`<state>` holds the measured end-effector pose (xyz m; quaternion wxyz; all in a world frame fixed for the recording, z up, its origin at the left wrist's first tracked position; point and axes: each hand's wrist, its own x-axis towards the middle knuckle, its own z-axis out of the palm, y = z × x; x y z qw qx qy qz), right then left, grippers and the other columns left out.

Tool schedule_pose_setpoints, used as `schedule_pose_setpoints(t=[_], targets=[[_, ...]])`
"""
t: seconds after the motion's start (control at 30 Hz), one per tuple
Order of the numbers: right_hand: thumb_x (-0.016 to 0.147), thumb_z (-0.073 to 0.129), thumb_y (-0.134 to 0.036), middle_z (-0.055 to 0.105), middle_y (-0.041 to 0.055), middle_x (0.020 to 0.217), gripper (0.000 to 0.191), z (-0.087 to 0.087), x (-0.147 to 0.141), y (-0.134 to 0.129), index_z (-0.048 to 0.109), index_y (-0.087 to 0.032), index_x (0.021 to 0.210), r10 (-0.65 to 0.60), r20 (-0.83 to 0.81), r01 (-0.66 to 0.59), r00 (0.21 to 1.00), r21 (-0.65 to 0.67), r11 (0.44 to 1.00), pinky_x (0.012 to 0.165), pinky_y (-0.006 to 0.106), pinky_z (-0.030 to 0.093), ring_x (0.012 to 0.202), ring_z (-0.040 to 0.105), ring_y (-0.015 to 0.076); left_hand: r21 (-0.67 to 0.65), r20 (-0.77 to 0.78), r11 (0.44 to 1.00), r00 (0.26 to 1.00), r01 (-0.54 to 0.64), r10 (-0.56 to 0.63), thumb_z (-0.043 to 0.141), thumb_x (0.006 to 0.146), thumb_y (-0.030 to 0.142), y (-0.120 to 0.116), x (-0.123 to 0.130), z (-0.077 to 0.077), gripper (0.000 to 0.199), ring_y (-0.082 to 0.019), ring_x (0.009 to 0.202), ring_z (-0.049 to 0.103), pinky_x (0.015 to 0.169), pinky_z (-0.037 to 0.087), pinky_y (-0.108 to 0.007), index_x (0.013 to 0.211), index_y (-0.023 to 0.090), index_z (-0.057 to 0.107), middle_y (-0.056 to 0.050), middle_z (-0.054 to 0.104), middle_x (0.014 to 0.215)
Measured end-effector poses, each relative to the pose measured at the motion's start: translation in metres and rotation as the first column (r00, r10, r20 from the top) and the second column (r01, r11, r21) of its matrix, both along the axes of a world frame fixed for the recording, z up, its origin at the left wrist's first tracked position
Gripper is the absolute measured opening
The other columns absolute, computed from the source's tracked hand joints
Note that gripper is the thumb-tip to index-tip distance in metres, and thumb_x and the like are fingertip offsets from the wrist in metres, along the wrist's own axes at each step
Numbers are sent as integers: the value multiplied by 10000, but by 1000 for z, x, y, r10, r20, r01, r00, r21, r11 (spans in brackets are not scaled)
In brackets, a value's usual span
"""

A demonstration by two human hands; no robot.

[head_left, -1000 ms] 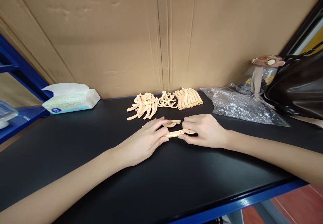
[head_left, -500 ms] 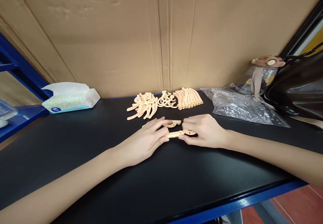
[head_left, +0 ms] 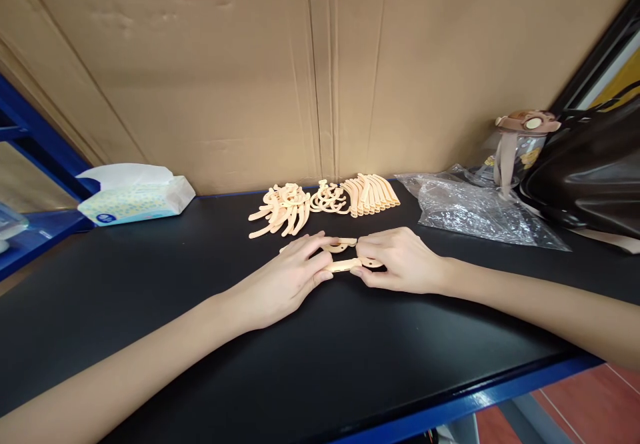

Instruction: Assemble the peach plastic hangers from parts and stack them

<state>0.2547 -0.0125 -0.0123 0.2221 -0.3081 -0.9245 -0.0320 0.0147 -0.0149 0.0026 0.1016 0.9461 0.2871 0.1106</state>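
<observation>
Low over the black tabletop, my left hand [head_left: 290,277] is closed on the left end of a slim cream plastic piece [head_left: 344,266]. The fingers of my right hand [head_left: 400,261] pinch its right end, where a smaller cream part with a dark hole [head_left: 371,263] meets it. Whether the two are fully joined I cannot tell. Just behind, another curved cream piece [head_left: 341,245] shows between the hands, close to my left fingertips. My fingers hide parts of all these pieces.
Behind the hands lie a pile of curved cream strips [head_left: 285,207], a cluster of small cream hooks [head_left: 329,197] and a row of cream strips [head_left: 375,194]. A tissue pack [head_left: 135,197] sits left; a clear plastic bag [head_left: 480,211], bottle [head_left: 523,147] and dark bag [head_left: 590,171] are right.
Both hands keep nearly the same grip on the cream pieces. The joint between the slim piece and the holed part looks slightly closer together. The whole view has shifted slightly.
</observation>
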Motion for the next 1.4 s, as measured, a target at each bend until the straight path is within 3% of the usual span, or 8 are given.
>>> schedule_pose_setpoints(t=[0.3, 0.53, 0.7, 0.93, 1.27, 1.4], targets=[[867, 488, -340, 463, -38, 588, 304, 1, 2, 4, 425, -169, 624, -23, 2, 23, 1000, -54, 998, 500, 236, 184, 509, 339, 71, 25, 12, 999, 999, -36, 36, 345, 995, 351, -1, -2, 0, 243, -231, 1348, 304, 1096, 319, -427, 972, 218, 547, -36, 407, 1405], [871, 512, -351, 485, -39, 641, 212, 4, 9, 8, 492, -175, 755, 7, 19, -6, 1000, -81, 997, 544, 231, 247, 562, 399, 85, -28, 29, 992, 992, -126, 127, 364, 969, 455, 0, -3, 0, 305, -240, 1332, 319, 1072, 348, -441, 1144, 245, 497, -46, 364, 1442], [829, 503, -208, 507, -15, 736, 45, 8, 8, 7, 511, -175, 858, 89, 39, -82, 995, -146, 986, 621, 237, 317, 664, 440, 112, 0, -3, 991, 991, -132, 132, 364, 966, 467, 1, -5, -2, 387, -237, 1363, 285, 1106, 318, -432, 1270, 252, 470, -32, 328, 1482], [805, 490, -121, 512, 19, 832, 62, 10, 11, 9, 513, -170, 835, 136, 46, -127, 990, -167, 978, 681, 256, 354, 788, 454, 137, 52, 0, 992, 993, -117, 117, 368, 969, 449, 2, -6, -4, 458, -238, 1376, 291, 1127, 300, -421, 1363, 220, 414, -41, 351, 1487], [834, 492, -159, 556, 27, 843, 48, 11, 12, 11, 536, -172, 820, 110, 93, -103, 990, -76, 992, 722, 273, 379, 782, 469, 148, 23, -6, 986, 987, -162, 163, 370, 966, 442, 1, -5, -3, 470, -230, 1324, 389, 1090, 370, -371, 1378, 219, 402, -50, 342, 1482], [905, 471, -290, 578, 33, 815, 169, 16, 12, 9, 570, -162, 860, -16, 125, 12, 992, 29, 1000, 714, 279, 380, 746, 502, 151, 24, -12, 984, 984, -175, 176, 384, 957, 452, 0, -5, -3, 472, -236, 1302, 419, 1081, 383, -376, 1366, 218, 416, -55, 347, 1473]])
